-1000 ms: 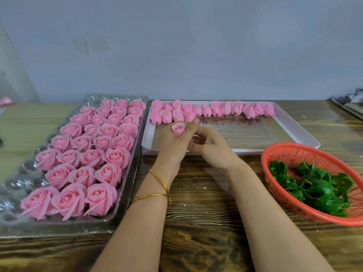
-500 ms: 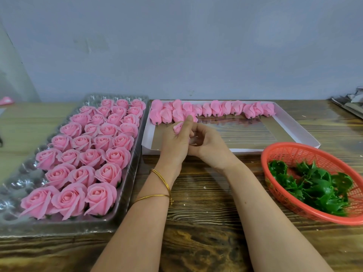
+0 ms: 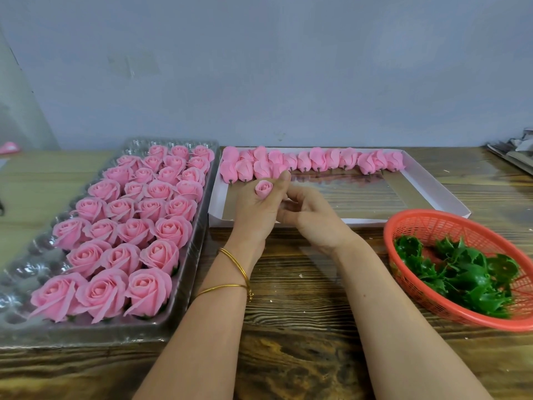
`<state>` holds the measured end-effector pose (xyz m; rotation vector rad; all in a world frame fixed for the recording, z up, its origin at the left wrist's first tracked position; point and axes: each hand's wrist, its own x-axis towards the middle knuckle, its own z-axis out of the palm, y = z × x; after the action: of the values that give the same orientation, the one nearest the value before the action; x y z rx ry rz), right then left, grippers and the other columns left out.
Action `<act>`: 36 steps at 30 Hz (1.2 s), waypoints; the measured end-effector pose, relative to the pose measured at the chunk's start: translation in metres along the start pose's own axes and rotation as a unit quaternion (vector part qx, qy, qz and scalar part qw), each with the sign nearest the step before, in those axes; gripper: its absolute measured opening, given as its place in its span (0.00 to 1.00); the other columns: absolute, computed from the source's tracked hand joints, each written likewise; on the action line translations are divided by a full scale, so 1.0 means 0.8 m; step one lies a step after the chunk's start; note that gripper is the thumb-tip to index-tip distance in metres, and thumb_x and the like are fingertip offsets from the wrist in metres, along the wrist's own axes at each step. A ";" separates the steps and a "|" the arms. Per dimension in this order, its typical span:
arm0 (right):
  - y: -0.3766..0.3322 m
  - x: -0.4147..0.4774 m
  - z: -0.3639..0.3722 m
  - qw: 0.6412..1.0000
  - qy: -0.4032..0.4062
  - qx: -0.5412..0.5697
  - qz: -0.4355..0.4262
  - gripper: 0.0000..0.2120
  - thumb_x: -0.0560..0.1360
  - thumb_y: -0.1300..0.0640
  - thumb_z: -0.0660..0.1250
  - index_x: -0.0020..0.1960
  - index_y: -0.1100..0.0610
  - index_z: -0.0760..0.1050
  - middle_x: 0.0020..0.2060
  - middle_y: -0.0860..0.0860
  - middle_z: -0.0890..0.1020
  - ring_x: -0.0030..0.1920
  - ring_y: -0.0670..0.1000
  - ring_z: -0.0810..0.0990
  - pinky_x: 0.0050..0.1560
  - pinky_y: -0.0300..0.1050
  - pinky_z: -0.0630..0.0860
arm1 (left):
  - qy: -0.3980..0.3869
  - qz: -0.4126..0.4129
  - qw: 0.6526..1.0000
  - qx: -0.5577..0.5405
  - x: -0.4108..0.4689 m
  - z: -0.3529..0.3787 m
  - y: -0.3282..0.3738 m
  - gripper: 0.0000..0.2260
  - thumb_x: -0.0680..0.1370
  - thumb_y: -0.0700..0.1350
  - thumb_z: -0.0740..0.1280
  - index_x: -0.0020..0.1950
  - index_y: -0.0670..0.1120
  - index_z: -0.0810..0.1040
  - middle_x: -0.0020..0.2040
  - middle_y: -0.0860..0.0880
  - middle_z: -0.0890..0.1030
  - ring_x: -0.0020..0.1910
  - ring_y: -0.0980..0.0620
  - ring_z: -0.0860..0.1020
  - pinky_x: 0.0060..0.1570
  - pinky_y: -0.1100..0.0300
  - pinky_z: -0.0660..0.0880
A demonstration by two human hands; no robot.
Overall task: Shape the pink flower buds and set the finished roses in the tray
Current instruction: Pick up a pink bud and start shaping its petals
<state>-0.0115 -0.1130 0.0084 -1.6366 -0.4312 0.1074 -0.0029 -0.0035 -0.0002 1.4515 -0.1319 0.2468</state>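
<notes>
L hand (image 3: 256,206) gripped one pink bud (image 3: 264,189), fingers curled round its base, bud facing up, over the left end of the white box (image 3: 432,194). R hand (image 3: 308,217) sat right against the L, fingers curled in toward the bud's underside. Whether it pinched anything couldn't be told, as its fingertips were hidden behind the L hand. Step in hand, by my read, was shaping: the bud's petals were tight, not spread like the finished roses (image 3: 135,229) in the clear tray (image 3: 190,272) at left. Tray was mostly full, w/ bare cups down its left side. A row of unshaped buds (image 3: 317,161) lay along the box's far wall, so plenty remained. Next move prob. needs R fingers to ease the outer petals outward w/o tearing, then a short carry left to a free cup. Red basket (image 3: 403,226) of green calyxes (image 3: 461,278) stood at right, apart from both hands.
</notes>
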 end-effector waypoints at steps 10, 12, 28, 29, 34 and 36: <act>0.000 0.004 0.003 0.999 0.039 0.002 0.003 0.16 0.68 0.76 0.71 0.49 0.61 0.74 0.40 0.51 0.78 0.39 0.46 0.79 0.45 0.39 0.78 | 0.038 -0.038 0.998 -0.024 0.004 0.006 -0.004 0.20 0.78 0.58 0.65 0.45 0.41 0.80 0.37 0.45 0.80 0.42 0.48 0.82 0.50 0.47 0.79; 0.002 0.005 0.003 0.999 0.051 -0.005 -0.002 0.17 0.68 0.76 0.72 0.46 0.58 0.73 0.39 0.50 0.78 0.37 0.44 0.79 0.42 0.37 0.77 | 0.040 -0.035 0.998 -0.026 0.003 0.006 -0.004 0.18 0.78 0.58 0.65 0.43 0.43 0.81 0.38 0.42 0.81 0.43 0.45 0.82 0.50 0.48 0.79; -0.004 0.001 0.003 1.000 0.018 0.001 -0.012 0.16 0.74 0.74 0.65 0.55 0.57 0.79 0.50 0.56 0.83 0.54 0.53 0.82 0.61 0.48 0.77 | 0.016 -0.020 1.000 -0.015 -0.001 0.001 0.006 0.14 0.78 0.50 0.67 0.48 0.38 0.81 0.44 0.41 0.83 0.48 0.45 0.83 0.52 0.46 0.80; -0.004 0.001 0.003 1.000 0.024 0.002 -0.009 0.16 0.73 0.74 0.66 0.53 0.56 0.80 0.47 0.54 0.83 0.51 0.51 0.82 0.59 0.47 0.78 | 0.018 -0.018 1.000 -0.012 -0.002 0.002 0.006 0.15 0.79 0.50 0.67 0.48 0.37 0.81 0.44 0.39 0.83 0.48 0.44 0.82 0.52 0.45 0.80; -0.008 0.005 0.001 0.991 0.130 0.031 0.014 0.15 0.64 0.63 0.66 0.50 0.59 0.79 0.40 0.51 0.82 0.45 0.49 0.80 0.52 0.45 0.79 | 0.033 0.027 0.998 0.043 -0.001 0.002 0.005 0.16 0.79 0.50 0.66 0.46 0.38 0.82 0.41 0.39 0.82 0.43 0.43 0.81 0.45 0.54 0.79; -0.010 0.006 0.000 0.986 0.150 0.069 0.014 0.13 0.64 0.58 0.67 0.49 0.59 0.78 0.40 0.50 0.82 0.45 0.48 0.80 0.48 0.42 0.77 | 0.045 0.056 0.991 0.115 0.002 0.002 0.001 0.16 0.80 0.49 0.65 0.43 0.36 0.79 0.40 0.37 0.80 0.41 0.42 0.77 0.38 0.55 0.74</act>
<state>-0.0092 -0.1109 0.0174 -1.4926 -0.1662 -0.0878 -0.0016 -0.0051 0.0012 1.6600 -0.1136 0.4303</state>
